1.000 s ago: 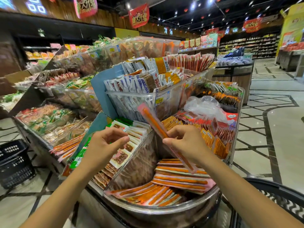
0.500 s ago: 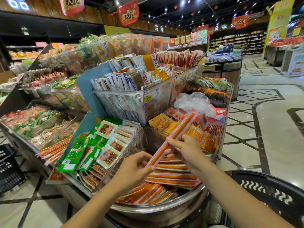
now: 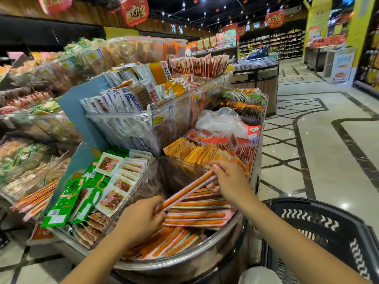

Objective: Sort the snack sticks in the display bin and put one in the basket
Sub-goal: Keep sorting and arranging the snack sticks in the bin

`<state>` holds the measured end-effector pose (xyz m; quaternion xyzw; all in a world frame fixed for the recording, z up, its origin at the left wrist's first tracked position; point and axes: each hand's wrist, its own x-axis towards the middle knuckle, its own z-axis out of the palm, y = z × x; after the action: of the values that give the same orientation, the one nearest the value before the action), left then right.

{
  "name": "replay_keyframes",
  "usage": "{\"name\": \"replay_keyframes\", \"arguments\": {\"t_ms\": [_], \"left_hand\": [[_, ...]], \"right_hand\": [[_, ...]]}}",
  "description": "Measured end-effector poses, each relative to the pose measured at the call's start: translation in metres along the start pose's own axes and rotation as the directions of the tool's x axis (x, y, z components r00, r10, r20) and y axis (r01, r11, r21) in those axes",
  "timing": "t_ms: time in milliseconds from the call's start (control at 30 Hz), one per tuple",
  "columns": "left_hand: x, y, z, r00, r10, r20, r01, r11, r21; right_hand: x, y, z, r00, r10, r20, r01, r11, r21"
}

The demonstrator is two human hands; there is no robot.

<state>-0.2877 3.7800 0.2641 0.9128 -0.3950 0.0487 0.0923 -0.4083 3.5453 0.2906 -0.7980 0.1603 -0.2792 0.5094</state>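
Since it's long, thin & wrapped in shiny plastic, the snack stick [image 3: 184, 191] prob. feels light, bendy and a bit slippery. It is held slanted over the display bin [image 3: 213, 245]: the left hand [image 3: 141, 219] curls its fingers round the low end, the right hand [image 3: 231, 181] pinches the high end in its fingertips. Holding near both ends looks best, so it won't flop. More orange sticks [image 3: 196, 216] lie flat in rows below, in see-through packs. The bin wall is clear, curved plastic. The black basket [image 3: 320, 226] w/ holes sits just beside, right.
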Motion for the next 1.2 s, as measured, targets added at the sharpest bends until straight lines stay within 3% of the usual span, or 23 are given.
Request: {"name": "replay_keyframes", "arguments": {"t_ms": [267,433,633,933,1067,1200], "left_hand": [[0.041,0.015,0.011,0.997,-0.021,-0.07,0.028,0.993,0.111],[0.068,0.023,0.026,0.995,-0.032,-0.097,0.041,0.995,0.09],[0.082,0.034,0.038,0.986,-0.08,-0.149,0.094,0.992,0.084],[0.078,0.029,0.039,1.0,-0.016,0.023,0.018,0.997,-0.081],[0.066,0.026,0.01,0.986,0.058,-0.158,-0.076,0.991,-0.108],[0.046,-0.006,-0.02,0.922,0.144,-0.36,-0.159,0.987,-0.013]], "right_hand": [[-0.01,0.01,-0.028,0.991,-0.128,0.049,0.137,0.901,-0.411],[-0.012,0.017,-0.044,0.983,-0.179,0.043,0.176,0.84,-0.513],[-0.011,0.023,-0.049,0.966,-0.234,0.107,0.238,0.657,-0.716],[-0.012,0.027,-0.037,0.964,-0.259,0.064,0.208,0.579,-0.789],[-0.011,0.016,-0.024,0.955,-0.279,0.102,0.259,0.613,-0.747],[-0.01,-0.001,0.001,0.933,-0.302,0.196,0.353,0.662,-0.661]]}}
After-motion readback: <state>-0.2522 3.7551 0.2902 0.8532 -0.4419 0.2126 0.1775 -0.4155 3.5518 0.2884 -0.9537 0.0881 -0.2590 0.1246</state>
